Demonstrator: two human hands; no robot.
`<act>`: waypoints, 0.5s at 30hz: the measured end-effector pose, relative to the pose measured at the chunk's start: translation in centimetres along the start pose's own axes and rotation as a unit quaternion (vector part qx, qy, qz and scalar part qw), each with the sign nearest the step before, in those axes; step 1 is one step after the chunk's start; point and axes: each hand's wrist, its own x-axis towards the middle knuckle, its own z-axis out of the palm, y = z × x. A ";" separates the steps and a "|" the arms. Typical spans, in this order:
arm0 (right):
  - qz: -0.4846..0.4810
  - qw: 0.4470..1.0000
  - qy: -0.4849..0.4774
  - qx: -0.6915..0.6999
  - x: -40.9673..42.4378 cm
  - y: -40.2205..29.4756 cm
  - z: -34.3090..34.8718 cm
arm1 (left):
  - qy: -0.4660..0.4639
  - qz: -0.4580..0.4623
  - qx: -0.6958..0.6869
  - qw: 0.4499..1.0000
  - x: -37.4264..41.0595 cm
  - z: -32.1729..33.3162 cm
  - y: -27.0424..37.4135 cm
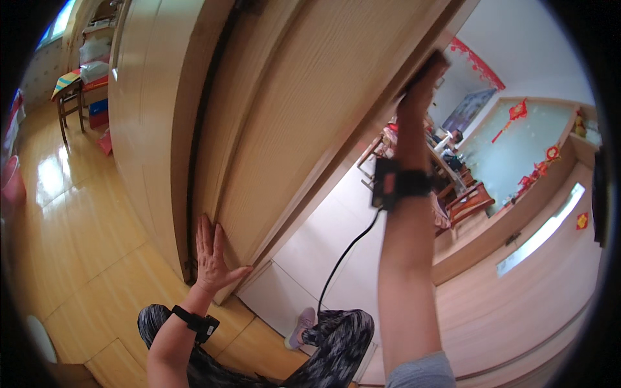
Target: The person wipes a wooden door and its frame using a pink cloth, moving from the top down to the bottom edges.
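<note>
The wooden door frame [301,121] with its grooved trim runs diagonally before me. Low on its panel, my left hand [212,257] is pressed flat, with the thumb spread towards the outer edge. My right hand [424,85] is raised high along that same edge, its arm stretched out. Blur and shadow obscure its fingers, and a dark patch lies between it and the wood; whether it grips something cannot be told. Each wrist has a black strap with a small box, and a black cable [339,262] hangs from the right one.
A wooden door [145,121] stands open at left, over yellow glossy floor [97,252]. White tiles [320,233] lie beyond the frame. At right is a pale wooden door [529,286] with a glass strip. Wooden chairs [470,201] stand farther back; a pink bucket [13,179] is far left.
</note>
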 end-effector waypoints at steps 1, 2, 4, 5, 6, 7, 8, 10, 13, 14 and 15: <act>-0.018 1.000 0.004 0.009 -1.8 3.5 -2.3 | -0.001 0.001 -0.006 1.000 -0.1 0.2 0.1; 0.019 0.999 0.031 0.006 -5.1 5.5 -1.7 | 0.006 -0.003 0.001 1.000 -0.1 0.0 -0.4; 0.090 0.994 0.058 0.014 -13.2 8.4 -2.1 | 0.012 -0.002 0.005 1.000 0.0 -0.1 -0.6; 0.127 0.990 0.059 0.022 -17.2 10.2 -3.8 | 0.009 0.001 0.000 1.000 -0.1 0.1 -0.3; 0.199 0.974 0.105 0.021 -21.3 12.4 -5.2 | 0.006 0.004 -0.001 1.000 -0.1 0.3 -0.1; 0.271 0.951 0.148 0.020 -25.1 13.6 -5.6 | 0.008 0.004 -0.003 1.000 -0.1 0.4 -0.1; 0.306 0.935 0.178 0.019 -28.5 13.3 -4.1 | 0.012 0.002 0.004 1.000 -0.1 0.3 -0.4; 0.368 0.904 0.217 0.018 -35.1 13.1 -2.5 | 0.016 0.003 0.005 1.000 0.1 0.2 -0.7; 0.480 0.841 0.247 0.037 -46.7 15.7 -3.8 | 0.006 0.001 -0.010 1.000 -0.2 0.6 -0.4; 0.518 0.810 0.265 0.064 -49.0 14.0 -1.9 | 0.009 0.002 -0.003 1.000 -0.3 0.4 -0.5; 0.519 0.816 0.249 0.050 -49.5 12.9 -1.0 | 0.014 0.009 0.001 1.000 0.1 0.4 -0.6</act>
